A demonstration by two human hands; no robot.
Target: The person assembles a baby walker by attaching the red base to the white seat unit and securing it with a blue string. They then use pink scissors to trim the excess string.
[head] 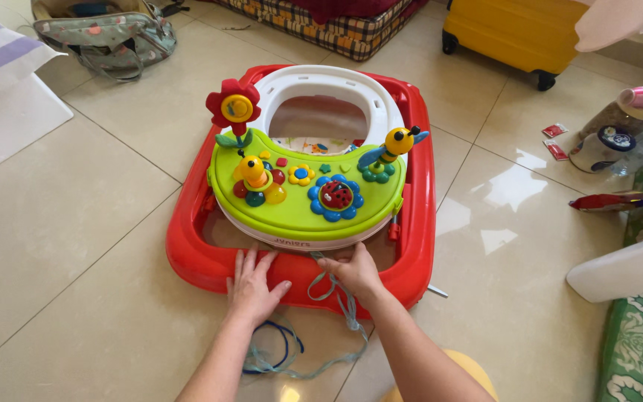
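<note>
Left hand (253, 289) pressed flat, fingers (251, 262) spread and released, on the near rim of the red walker base (187, 260), likely to steady it. Right hand (355, 269) curled over the same rim, fingertips apparently pinching a pale blue cord (347, 309); grip not fully visible. Just beyond the fingertips: one green toy tray (299, 205), with one red flower (234, 106), one bee (394, 143), one ladybird dial (336, 195). Further off: one yellow suitcase (511, 30), one patterned bag (109, 37).
</note>
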